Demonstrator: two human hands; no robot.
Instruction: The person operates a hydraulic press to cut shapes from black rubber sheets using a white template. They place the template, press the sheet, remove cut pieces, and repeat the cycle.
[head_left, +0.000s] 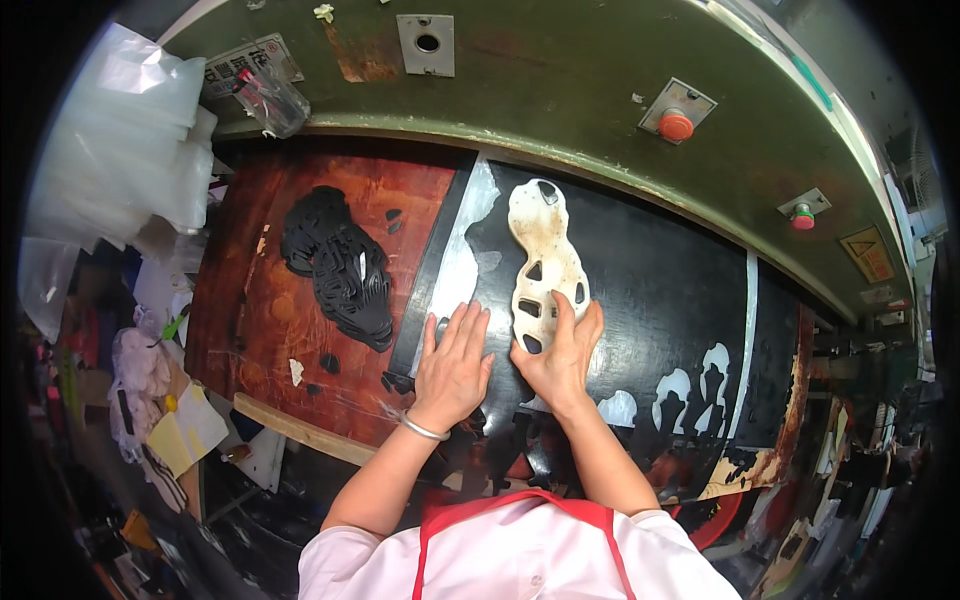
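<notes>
We should keep the cream, holed, sole-shaped plate (548, 240) level: our right grip (557, 365) holds its six-o'clock end, left hand (452, 375) lies flat, empty.

A green panel (550, 60) spans the upper frame, with red buttons (676, 125) at upper right. Clear plastic (120, 130) occupies the upper left. A red-brown tabletop (235, 290) lies left of centre. Mixed clutter (815, 500) lines the lower left and right edges.
</notes>
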